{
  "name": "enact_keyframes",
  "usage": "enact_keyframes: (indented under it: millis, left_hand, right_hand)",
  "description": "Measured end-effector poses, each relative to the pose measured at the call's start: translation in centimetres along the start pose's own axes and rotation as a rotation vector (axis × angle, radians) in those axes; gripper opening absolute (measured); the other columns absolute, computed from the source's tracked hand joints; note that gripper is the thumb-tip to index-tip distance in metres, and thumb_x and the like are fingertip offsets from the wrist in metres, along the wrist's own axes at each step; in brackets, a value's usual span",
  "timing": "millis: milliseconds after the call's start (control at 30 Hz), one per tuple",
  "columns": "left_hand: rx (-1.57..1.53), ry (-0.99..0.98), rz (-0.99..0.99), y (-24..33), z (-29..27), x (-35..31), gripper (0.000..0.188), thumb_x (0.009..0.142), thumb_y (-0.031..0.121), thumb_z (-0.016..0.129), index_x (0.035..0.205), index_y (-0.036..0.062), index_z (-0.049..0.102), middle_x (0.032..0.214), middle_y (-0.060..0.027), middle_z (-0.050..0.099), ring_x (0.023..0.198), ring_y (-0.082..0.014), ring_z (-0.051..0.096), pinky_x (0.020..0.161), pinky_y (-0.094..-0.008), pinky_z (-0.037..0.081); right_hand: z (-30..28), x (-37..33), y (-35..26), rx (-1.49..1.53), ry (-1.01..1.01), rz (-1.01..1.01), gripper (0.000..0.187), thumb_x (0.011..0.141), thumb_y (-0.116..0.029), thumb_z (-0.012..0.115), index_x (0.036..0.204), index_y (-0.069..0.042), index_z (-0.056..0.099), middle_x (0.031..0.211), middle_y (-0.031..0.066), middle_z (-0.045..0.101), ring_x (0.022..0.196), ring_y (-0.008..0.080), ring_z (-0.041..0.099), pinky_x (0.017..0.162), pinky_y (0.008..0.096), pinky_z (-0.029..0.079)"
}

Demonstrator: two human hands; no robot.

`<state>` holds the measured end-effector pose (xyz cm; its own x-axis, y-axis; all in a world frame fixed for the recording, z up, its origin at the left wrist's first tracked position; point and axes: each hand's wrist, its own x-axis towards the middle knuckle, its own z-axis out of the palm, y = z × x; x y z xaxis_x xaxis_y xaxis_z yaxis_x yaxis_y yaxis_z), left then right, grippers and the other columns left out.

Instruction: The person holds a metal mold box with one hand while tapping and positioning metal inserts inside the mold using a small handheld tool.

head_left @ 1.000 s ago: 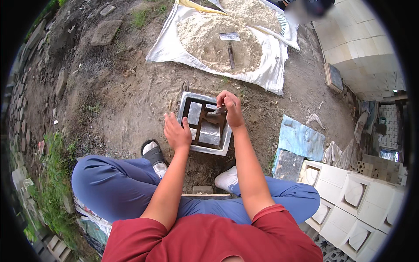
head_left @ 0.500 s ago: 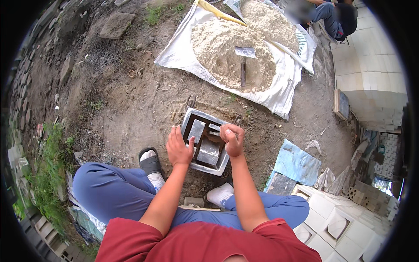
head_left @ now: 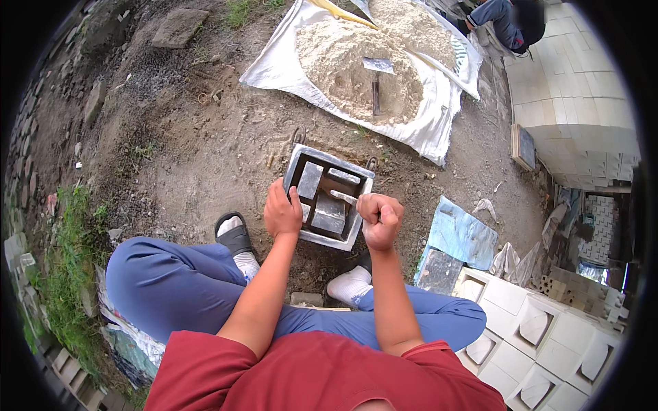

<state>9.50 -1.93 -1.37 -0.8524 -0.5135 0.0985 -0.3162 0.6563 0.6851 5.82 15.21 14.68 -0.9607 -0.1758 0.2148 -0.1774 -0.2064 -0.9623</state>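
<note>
A square grey metal mould [head_left: 329, 238] with raised blocks inside sits on the dirt between my feet. My left hand [head_left: 282, 207] lies along its left rim, fingers stretched out and thumb apart, holding nothing. Over the right part of the mould my right hand [head_left: 380, 220] is closed in a fist. A short pale strip-like tool [head_left: 343, 196] sticks out of this fist to the left, above the inner blocks; its kind cannot be made out, and its held end is hidden by the fingers.
Beyond the mould, a white sack sheet [head_left: 274, 70] bears heaps of pale sandy powder [head_left: 329, 58], with a trowel [head_left: 376, 85] on the nearer heap. Stacked pale blocks [head_left: 569, 103] line the right; more blocks [head_left: 507, 299] and a blue sheet [head_left: 460, 233] lie nearer. Another person's leg [head_left: 504, 24] shows far right.
My right fist has shifted right and turned, and the pale tool now shows more clearly. My left hand stays at the left rim. The whole view has shifted slightly.
</note>
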Motion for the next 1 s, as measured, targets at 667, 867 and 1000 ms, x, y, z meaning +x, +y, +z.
enact_keyframes:
  millis: [667, 867, 1000]
  left_hand:
    - [0.140, 0.013, -0.005, -0.3, 0.7, -0.4, 0.043, 0.102, 0.038, 0.058, 0.132, 0.0065, 0.056, 0.116, -0.0151, 0.067, 0.101, -0.0364, 0.067, 0.084, -0.0479, 0.053]
    - [0.194, -0.030, -0.051, -0.3, 0.0, -0.6, 0.043, 0.102, 0.037, 0.057, 0.132, 0.0063, 0.056, 0.114, -0.0152, 0.066, 0.099, -0.0364, 0.066, 0.083, -0.0484, 0.053]
    - [0.161, -0.024, -0.011, 0.2, 0.5, -0.5, 0.044, 0.103, 0.039, 0.056, 0.133, 0.0060, 0.056, 0.117, -0.0156, 0.066, 0.101, -0.0371, 0.066, 0.084, -0.0488, 0.053]
  right_hand:
    - [0.2, 0.9, 1.4, 0.052, 0.127, -0.062, 0.037, 0.092, -0.012, 0.046, 0.059, -0.007, 0.030, 0.055, -0.0003, 0.029, 0.051, 0.0111, 0.026, 0.051, 0.0333, 0.022]
    - [2.1, 0.1, 0.7, 0.035, 0.128, -0.097, 0.037, 0.091, -0.014, 0.048, 0.059, -0.005, 0.030, 0.055, 0.0000, 0.030, 0.050, 0.0110, 0.026, 0.050, 0.0335, 0.021]
    - [0.8, -1.2, 7.6, -0.096, 0.134, -0.135, 0.038, 0.091, -0.017, 0.049, 0.060, -0.003, 0.033, 0.056, 0.0015, 0.035, 0.049, 0.0119, 0.031, 0.049, 0.0331, 0.021]
